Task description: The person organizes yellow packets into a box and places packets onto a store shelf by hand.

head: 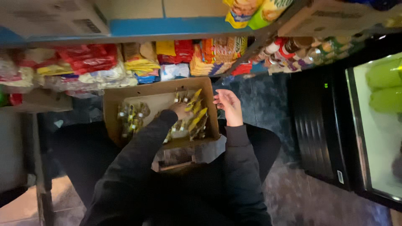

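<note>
Cardboard box of yellow-capped bottles, on lap

Head view: cardboard box (113, 104) rests on the seated person's lap. Small bottles (133, 117), likely light, rigid and slippery; best taken by the neck. Left hand (181, 110) closes its grip on yellow-capped bottles (197, 119); right hand (228, 105) hovers wide, empty. Snack shelves (167, 27), dark tiled floor (268, 96), glass-door fridge (377, 125).
</note>
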